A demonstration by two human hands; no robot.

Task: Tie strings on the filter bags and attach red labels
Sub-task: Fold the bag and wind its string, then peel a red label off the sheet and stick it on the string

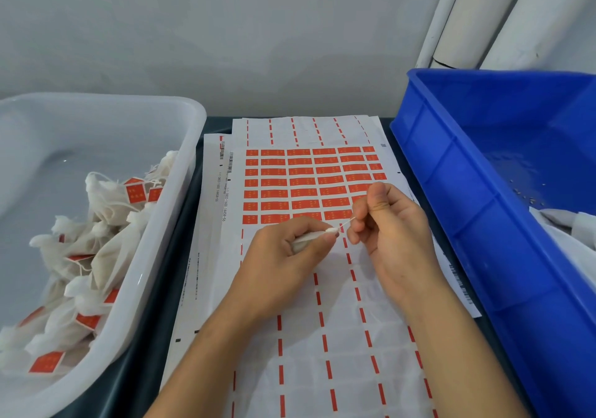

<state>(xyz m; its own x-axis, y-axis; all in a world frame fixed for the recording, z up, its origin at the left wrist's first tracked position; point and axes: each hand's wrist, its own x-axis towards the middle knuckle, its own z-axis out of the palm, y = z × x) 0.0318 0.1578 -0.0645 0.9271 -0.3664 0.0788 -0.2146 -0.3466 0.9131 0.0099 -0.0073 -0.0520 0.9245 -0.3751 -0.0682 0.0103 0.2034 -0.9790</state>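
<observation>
My left hand (287, 250) grips a small white filter bag (306, 240), whose bunched neck pokes out past my fingertips. A thin white string (346, 223) runs from that neck up to my right hand (387, 227), which pinches its end between thumb and fingers. Both hands hover over a sheet of red labels (306, 185) lying in the middle of the table. The lower rows of the sheet are peeled and show only red dashes. Most of the bag is hidden inside my left fist.
A clear plastic tub (180, 172) on the left holds several tied bags with red labels (96, 256). A blue crate (467, 191) on the right holds white untied bags (571, 224) in its far corner. White pipes (483, 14) stand against the wall behind it.
</observation>
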